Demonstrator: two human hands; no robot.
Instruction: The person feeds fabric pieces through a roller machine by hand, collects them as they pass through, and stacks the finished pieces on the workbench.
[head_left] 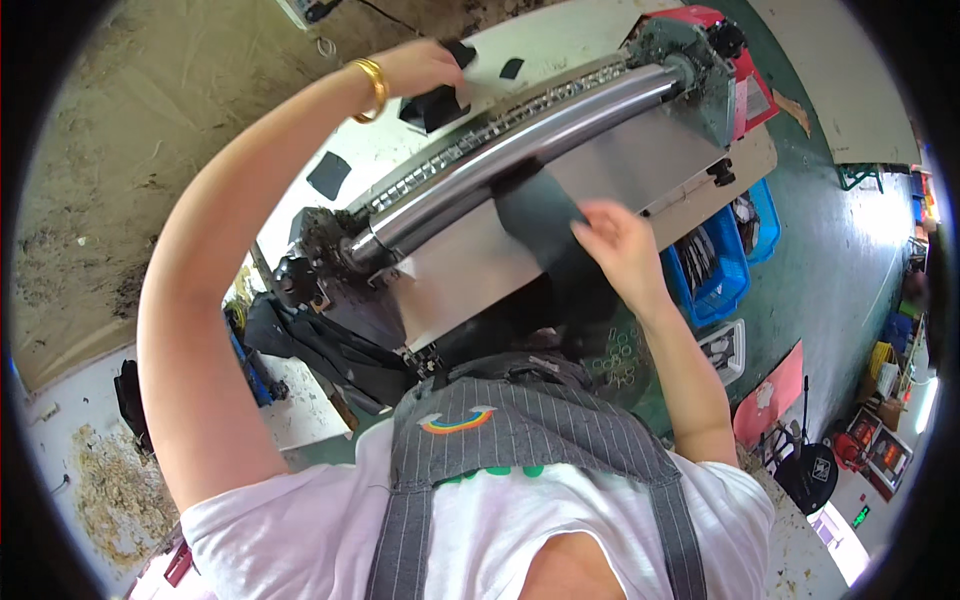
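Working the roller machine [530, 140] mid-frame, over its metal plate [655, 160] and up to the roller [450, 195], probably calls for keeping the centre-frame black sheet [540, 215] flat and square, grip well back. Left arm [225, 215] arches from lower left to top, left hand [425, 70] curled over small black pieces [435, 110], grip unclear; right hand [618, 245], right of centre, seems to pinch the sheet's edge.
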